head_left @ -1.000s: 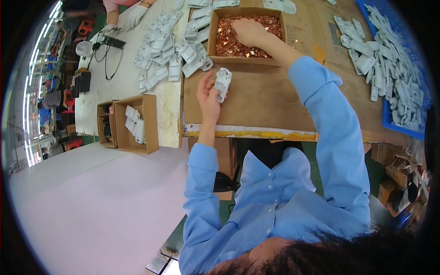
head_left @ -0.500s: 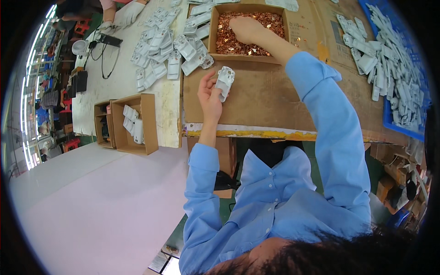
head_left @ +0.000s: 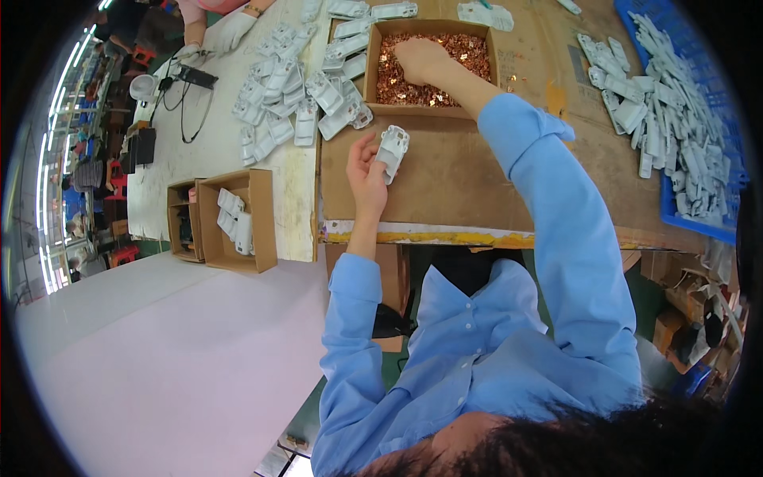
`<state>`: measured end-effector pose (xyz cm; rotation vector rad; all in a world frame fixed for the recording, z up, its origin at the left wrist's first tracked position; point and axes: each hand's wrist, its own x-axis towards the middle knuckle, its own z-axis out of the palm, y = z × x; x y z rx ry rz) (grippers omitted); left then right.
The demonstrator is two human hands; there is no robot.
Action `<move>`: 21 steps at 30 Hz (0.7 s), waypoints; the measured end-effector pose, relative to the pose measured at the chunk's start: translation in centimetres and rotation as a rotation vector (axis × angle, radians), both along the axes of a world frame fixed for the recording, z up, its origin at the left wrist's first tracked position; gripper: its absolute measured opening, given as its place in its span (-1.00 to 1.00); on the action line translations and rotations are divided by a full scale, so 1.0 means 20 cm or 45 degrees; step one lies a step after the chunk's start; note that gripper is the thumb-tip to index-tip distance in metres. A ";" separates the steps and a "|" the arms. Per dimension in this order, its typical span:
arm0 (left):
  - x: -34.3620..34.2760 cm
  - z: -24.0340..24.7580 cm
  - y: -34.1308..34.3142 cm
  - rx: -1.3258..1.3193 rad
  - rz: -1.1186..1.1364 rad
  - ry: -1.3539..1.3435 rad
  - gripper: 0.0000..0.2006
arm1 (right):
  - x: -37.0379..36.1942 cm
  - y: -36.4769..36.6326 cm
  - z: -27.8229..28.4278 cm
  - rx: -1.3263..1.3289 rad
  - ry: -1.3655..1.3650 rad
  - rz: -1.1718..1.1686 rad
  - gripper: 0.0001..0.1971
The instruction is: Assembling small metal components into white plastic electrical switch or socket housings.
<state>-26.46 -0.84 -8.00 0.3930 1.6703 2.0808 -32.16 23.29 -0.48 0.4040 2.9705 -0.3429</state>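
My left hand (head_left: 366, 176) holds a small white plastic housing (head_left: 392, 151) over the brown cardboard sheet (head_left: 453, 179) on the bench. My right hand (head_left: 420, 57) reaches far forward into a cardboard box (head_left: 371, 56) full of small copper-coloured metal parts (head_left: 469, 49), fingers down among them; whether it grips any is hidden. A heap of finished-looking white housings (head_left: 298, 99) lies just left of that box.
A blue tray (head_left: 719, 119) at the right holds many grey-white housings (head_left: 660, 103). Two open cardboard boxes (head_left: 236, 219) with white parts stand at the bench's left edge. Another person's gloved hand (head_left: 226, 28) works at the far left, near black cables (head_left: 187, 87).
My right hand has shifted slightly within the box of copper parts. My left hand keeps the white housing in nearly the same spot.
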 end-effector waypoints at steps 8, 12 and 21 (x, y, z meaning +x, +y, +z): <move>0.00 -0.03 0.01 0.020 0.001 0.047 -0.48 | 0.23 0.19 0.18 -0.788 0.239 -0.110 -0.85; -0.03 -0.06 0.01 -0.026 -0.018 0.072 -0.49 | 0.61 0.12 0.30 -1.717 0.335 -0.037 -0.94; 0.46 0.23 0.18 0.137 -0.447 -0.561 -0.46 | 1.58 -0.04 0.23 -2.532 0.565 -0.300 -0.95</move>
